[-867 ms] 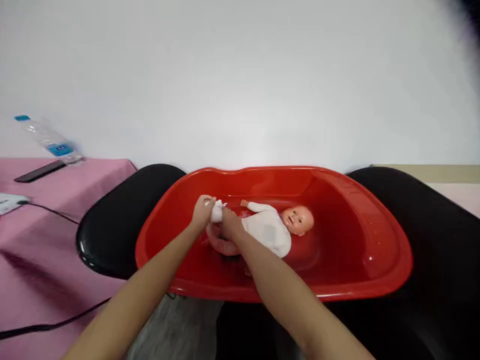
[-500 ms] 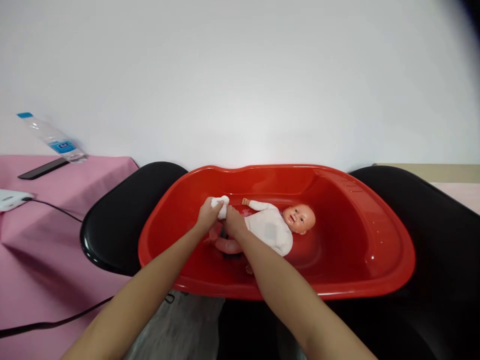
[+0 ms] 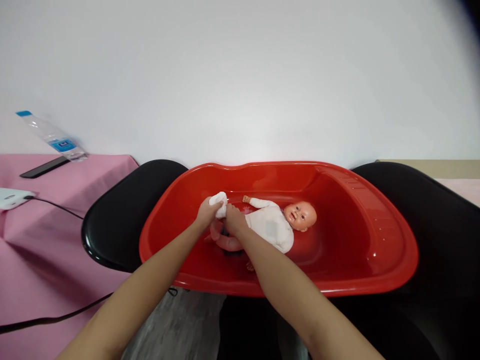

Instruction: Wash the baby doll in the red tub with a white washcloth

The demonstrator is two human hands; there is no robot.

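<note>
A baby doll [image 3: 269, 227] in a white long-sleeved top lies on its back in the red baby bath [image 3: 356, 240], its head to the right. My left hand [image 3: 207, 212] is closed on a small bunched white cloth [image 3: 219, 204] above the doll's feet. Right beside the cloth, my right hand [image 3: 234, 220] is curled into a fist over the doll's hip and upper leg. What lies inside that fist is hidden. One bare leg [image 3: 228, 243] of the doll shows under my hands; the other is covered from view.
Black chairs [image 3: 123, 215] flank the bath on both sides. At the left, a pink-covered table [image 3: 93, 175] carries a tilted plastic bottle [image 3: 62, 142], a dark flat bar [image 3: 45, 167] and a white device [image 3: 15, 198] with a black cable. A white wall [image 3: 240, 80] rises directly behind.
The cloth and both hands have shifted only very slightly, staying together over the doll's legs. The whole view has moved a little; the doll lies as before.
</note>
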